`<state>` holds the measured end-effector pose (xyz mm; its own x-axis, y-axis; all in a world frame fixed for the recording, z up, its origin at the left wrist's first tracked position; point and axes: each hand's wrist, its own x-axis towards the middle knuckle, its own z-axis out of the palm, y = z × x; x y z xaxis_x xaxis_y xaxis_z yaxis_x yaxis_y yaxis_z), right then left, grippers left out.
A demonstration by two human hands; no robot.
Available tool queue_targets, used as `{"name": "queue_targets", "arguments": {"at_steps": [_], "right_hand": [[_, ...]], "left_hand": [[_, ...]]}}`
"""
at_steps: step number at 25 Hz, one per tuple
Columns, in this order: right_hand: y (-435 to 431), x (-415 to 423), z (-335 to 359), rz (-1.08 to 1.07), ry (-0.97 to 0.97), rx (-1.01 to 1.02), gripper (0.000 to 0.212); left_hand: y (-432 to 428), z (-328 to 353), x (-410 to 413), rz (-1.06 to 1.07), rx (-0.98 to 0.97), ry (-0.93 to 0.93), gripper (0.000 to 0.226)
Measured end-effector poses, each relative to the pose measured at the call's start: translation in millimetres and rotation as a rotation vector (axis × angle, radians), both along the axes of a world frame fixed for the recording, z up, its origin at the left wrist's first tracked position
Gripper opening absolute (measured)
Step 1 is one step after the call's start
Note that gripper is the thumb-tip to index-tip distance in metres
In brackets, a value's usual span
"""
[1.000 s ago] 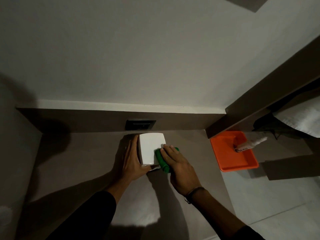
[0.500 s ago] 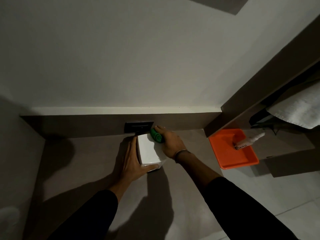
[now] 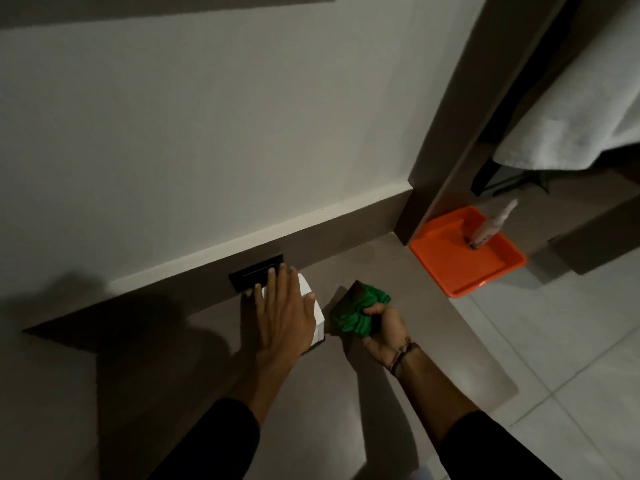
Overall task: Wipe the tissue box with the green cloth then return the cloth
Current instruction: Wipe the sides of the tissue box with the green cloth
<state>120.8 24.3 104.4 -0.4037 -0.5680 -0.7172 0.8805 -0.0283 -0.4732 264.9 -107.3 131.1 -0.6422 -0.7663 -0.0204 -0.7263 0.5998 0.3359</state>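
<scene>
The white tissue box (image 3: 317, 317) stands on the brown countertop (image 3: 194, 393) near the back wall, mostly covered by my left hand (image 3: 284, 313), which lies flat over its top with fingers spread. My right hand (image 3: 384, 332) is just right of the box, fingers closed around the bunched green cloth (image 3: 356, 311). The cloth hangs beside the box's right side; I cannot tell whether it touches the box.
A black wall socket (image 3: 256, 277) sits in the brown backsplash right behind the box. An orange tray (image 3: 450, 258) holding a small spray bottle (image 3: 491, 226) rests at the right, by a brown vertical panel (image 3: 460, 116). A white towel (image 3: 571, 98) hangs at the upper right.
My right hand has pulled the green cloth from the box's far top edge down to its right side. My left hand has shifted from gripping the box's left side to lying over its top.
</scene>
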Motion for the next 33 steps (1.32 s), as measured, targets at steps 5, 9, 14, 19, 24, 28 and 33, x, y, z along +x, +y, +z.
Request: {"name": "queue_targets", "arguments": {"at_steps": [5, 9, 14, 19, 24, 28, 33], "right_hand": [[9, 10, -1, -0.047, 0.101, -0.036, 0.038], [16, 27, -15, -0.069, 0.386, 0.167, 0.024], [10, 57, -36, -0.061, 0.495, 0.156, 0.041], [-40, 58, -21, 0.097, 0.659, 0.072, 0.054], [-16, 91, -24, 0.098, 0.732, 0.075, 0.051], [15, 143, -23, 0.08, 0.775, 0.059, 0.051], [-28, 80, -28, -0.006, 0.741, 0.081, 0.042]], "left_hand": [[-1, -21, -7, -0.015, -0.103, -0.022, 0.065], [-31, -28, 3, -0.488, -0.234, -0.119, 0.059], [-61, -29, 3, -0.68, -0.194, -0.09, 0.059], [-59, -27, 1, -0.685, -0.16, -0.053, 0.059], [-56, -28, 0, -0.663, -0.151, -0.025, 0.057], [-57, -29, 0, -0.645, -0.156, -0.034, 0.057], [-53, -28, 1, -0.655, -0.152, -0.005, 0.056]]}}
